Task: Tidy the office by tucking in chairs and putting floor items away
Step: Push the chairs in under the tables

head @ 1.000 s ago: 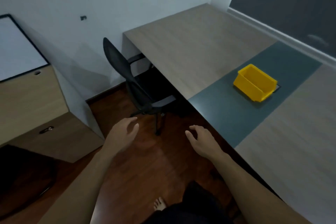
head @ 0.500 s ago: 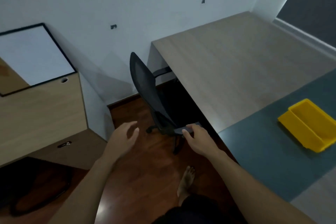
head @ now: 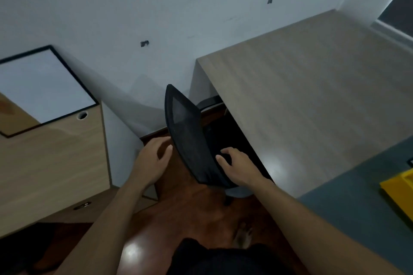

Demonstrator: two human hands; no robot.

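Tucking the mesh office chair [head: 190,138] under the worktop [head: 312,100]: right hand [head: 240,168] resting loosely spread on backrest, left hand [head: 152,161] wide, beside it; next, push inward.

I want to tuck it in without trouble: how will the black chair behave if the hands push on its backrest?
The chair probably rolls easily: its base sits on smooth wooden floor. The thin mesh back may flex a little under the right hand. Pushed high up, it might swivel or tilt rather than go straight under the desk.
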